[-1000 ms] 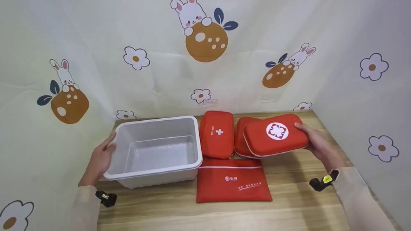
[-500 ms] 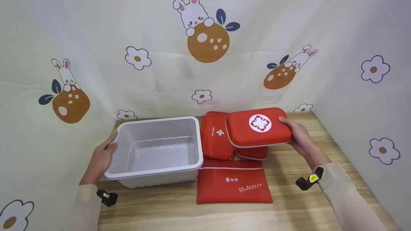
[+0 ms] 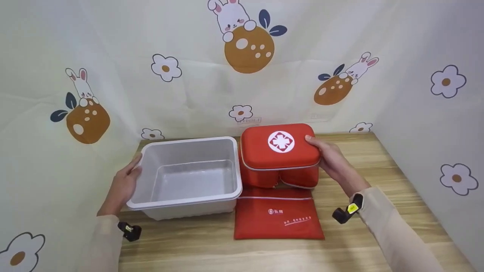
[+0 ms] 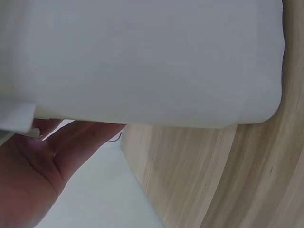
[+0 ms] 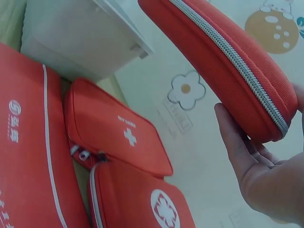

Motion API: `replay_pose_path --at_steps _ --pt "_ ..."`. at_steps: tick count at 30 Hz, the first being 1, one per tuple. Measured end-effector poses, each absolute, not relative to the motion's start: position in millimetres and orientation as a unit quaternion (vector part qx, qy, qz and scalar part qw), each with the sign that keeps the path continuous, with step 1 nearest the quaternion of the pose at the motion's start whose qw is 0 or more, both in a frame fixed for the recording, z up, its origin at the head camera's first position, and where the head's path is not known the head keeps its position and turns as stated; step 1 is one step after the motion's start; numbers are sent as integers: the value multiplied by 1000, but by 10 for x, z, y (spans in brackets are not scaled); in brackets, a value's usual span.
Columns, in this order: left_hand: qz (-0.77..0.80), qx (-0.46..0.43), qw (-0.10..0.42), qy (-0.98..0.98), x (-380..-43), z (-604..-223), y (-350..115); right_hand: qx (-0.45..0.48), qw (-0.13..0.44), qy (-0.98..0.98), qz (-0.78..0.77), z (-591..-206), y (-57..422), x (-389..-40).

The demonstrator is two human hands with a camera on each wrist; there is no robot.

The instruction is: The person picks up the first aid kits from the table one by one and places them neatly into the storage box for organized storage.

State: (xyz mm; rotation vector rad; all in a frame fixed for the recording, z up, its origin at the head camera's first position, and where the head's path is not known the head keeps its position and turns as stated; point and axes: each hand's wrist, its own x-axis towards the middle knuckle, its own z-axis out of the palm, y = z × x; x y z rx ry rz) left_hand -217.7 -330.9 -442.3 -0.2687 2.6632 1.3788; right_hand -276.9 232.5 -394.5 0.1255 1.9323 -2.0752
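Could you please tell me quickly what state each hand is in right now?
Left hand: closed, gripping the gray bin at its rim.
Right hand: closed, holding the raised red case.

On wood-grain table (image 3: 181, 247): pale bin (image 3: 189, 209), flat red pouch (image 3: 278, 219), red white-cross case (image 5: 111, 123), red round-emblem case (image 5: 133, 202).

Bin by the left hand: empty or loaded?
Empty: seen from the head view, the bin shows only bare inner walls and floor.
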Motion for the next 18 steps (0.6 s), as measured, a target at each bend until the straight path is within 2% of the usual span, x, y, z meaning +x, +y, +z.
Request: replay_pose_path --at_steps 18 --pt "459 -86 58 882 -2219 -4430 -3284 35 187 646 -739 -3761 1544 -2774"
